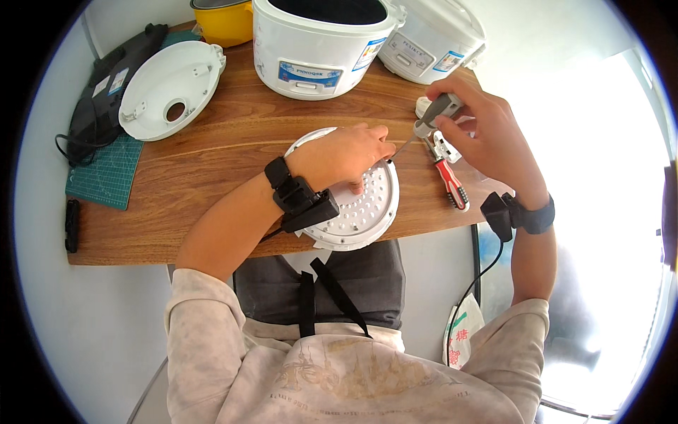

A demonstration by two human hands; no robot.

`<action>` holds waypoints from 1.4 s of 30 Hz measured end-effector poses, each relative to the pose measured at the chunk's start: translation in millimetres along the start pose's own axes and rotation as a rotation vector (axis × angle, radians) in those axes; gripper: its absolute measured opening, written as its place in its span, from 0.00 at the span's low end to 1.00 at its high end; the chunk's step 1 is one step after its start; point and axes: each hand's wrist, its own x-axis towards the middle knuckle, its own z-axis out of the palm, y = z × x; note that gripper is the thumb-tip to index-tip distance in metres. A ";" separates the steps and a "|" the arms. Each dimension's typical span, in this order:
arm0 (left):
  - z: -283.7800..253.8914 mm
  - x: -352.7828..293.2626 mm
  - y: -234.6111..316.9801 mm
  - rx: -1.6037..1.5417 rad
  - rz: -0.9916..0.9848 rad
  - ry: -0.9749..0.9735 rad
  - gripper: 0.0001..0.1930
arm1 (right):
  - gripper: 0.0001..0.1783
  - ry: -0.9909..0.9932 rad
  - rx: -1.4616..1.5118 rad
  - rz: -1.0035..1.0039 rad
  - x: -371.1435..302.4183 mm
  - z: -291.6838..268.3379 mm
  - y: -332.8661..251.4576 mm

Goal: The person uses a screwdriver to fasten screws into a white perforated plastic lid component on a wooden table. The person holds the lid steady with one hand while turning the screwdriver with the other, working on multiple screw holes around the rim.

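Note:
A round white rice cooker lid part [378, 205], dotted with small raised spots or holes, lies at the table's front edge and reaches slightly over it. My left hand [339, 154] lies across it, thumb on the dotted face and curled fingers at the far right rim, holding it. In my right hand [487, 131] is a screwdriver with a grey handle [439, 113], gripped by thumb and fingers. Its thin shaft slants down to the rim by my left fingertips; the tip's exact contact is hidden. A red and black screwdriver [450, 182] lies below my right hand.
Behind stand a white rice cooker body [311, 60], another white cooker [427, 46] and a yellow pot [224, 25]. At left are a white lid shell [145, 95], a black appliance [95, 106] and a green cutting mat [116, 173]. Small white parts [446, 148] lie at right.

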 end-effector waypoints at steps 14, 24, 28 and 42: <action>0.0 0.8 0.4 0.023 -0.003 -0.036 0.37 | 0.18 0.107 -0.387 -0.009 4.1 2.6 1.8; -2.0 0.3 2.2 0.015 -0.020 -0.054 0.37 | 0.18 0.033 -0.202 0.158 6.1 4.8 -14.1; 0.7 1.9 0.6 0.010 -0.014 -0.067 0.38 | 0.15 0.046 -0.106 0.162 -1.9 -0.3 -6.1; -5.3 -0.3 7.2 0.030 -0.070 -0.101 0.41 | 0.14 -0.114 -0.166 0.219 -2.4 -18.3 -1.5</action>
